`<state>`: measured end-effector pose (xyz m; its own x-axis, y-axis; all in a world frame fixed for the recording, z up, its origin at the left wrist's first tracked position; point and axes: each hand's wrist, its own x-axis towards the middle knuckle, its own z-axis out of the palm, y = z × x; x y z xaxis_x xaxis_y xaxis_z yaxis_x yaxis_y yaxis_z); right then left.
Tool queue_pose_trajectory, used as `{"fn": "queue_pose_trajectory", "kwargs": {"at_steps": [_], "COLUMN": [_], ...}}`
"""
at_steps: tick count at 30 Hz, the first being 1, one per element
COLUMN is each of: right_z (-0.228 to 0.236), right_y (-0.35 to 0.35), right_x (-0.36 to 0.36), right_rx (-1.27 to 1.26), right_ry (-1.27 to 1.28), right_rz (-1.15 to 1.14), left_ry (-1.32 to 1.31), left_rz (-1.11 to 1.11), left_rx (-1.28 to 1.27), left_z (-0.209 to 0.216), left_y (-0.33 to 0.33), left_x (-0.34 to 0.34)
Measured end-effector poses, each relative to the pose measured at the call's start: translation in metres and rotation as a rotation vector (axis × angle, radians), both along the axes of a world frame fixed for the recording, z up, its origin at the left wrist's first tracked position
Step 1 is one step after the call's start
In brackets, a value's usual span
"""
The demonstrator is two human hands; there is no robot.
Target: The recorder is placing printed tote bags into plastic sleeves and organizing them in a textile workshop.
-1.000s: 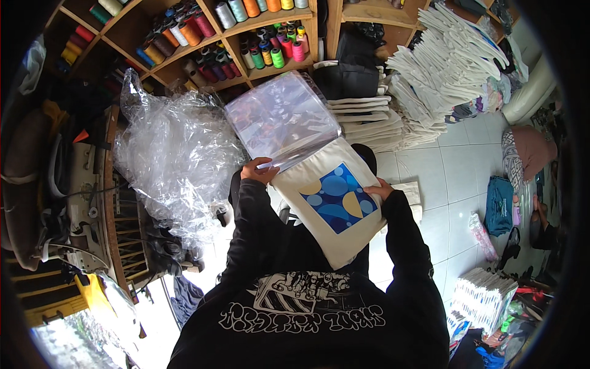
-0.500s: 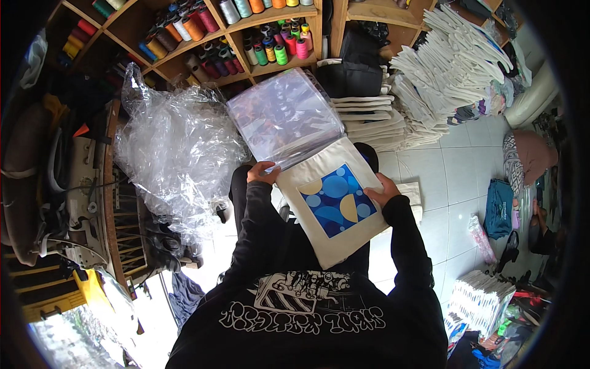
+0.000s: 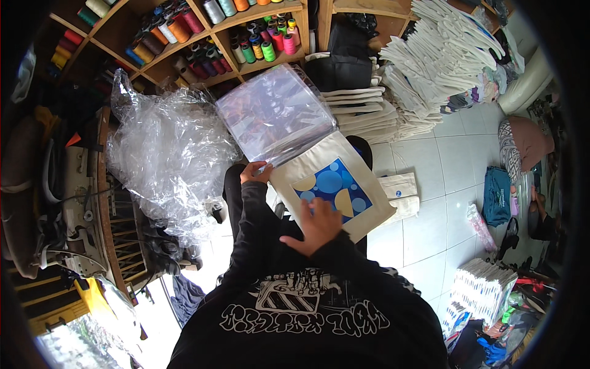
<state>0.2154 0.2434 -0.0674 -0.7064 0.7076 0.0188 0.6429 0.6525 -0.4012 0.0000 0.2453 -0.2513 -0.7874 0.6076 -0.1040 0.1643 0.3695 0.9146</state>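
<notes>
Across my lap lies a cream fabric bag (image 3: 376,203) with a blue printed panel (image 3: 335,178) of circles and beige half-rounds. Its far edge meets clear plastic sleeves (image 3: 276,114), which lie flat beyond it. At the near left corner of the sleeves, where they meet the fabric, my left hand (image 3: 255,173) is closed on the plastic; exactly how many layers it pinches is hidden. Over the lower left of the panel is my right hand (image 3: 319,227), fingers spread and holding nothing. Whether its fingertips touch the print I cannot tell.
A heap of crumpled clear plastic (image 3: 169,147) sits left. Thread spools (image 3: 267,50) fill wooden shelves (image 3: 246,12) beyond. Stacked cream bags (image 3: 362,111) stand at the far right, and a folded cream bag (image 3: 399,194) lies on the tiled floor (image 3: 424,227). Another person's hand (image 3: 539,203) shows far right.
My right hand has let go of the bag's right edge and moved left and nearer, over the printed panel, fingers spread. My left hand keeps its hold at the corner.
</notes>
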Motion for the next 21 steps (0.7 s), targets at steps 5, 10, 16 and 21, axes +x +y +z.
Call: {"fn": "queue_pose_trajectory", "kwargs": {"at_steps": [5,10,16,21], "right_z": [-0.045,-0.064,-0.075,-0.072], "right_y": [-0.011,-0.007,-0.005,0.002], "right_x": [-0.029,-0.030,-0.026,-0.016], "right_rx": [0.258,0.109,0.114,-0.016], "right_ry": [-0.278,-0.184,-0.070,0.058], "right_rz": [-0.032,-0.034,-0.071,-0.078], "left_ry": [0.022,0.005,-0.079,-0.164], "left_rz": [0.013,-0.005,-0.031,-0.068], "left_rx": [0.055,0.041,0.118,0.072], "left_z": [-0.007,-0.007,0.026,0.037], "left_y": [0.000,-0.002,-0.001,-0.002], "left_x": [-0.001,-0.002,0.010,0.012]}}
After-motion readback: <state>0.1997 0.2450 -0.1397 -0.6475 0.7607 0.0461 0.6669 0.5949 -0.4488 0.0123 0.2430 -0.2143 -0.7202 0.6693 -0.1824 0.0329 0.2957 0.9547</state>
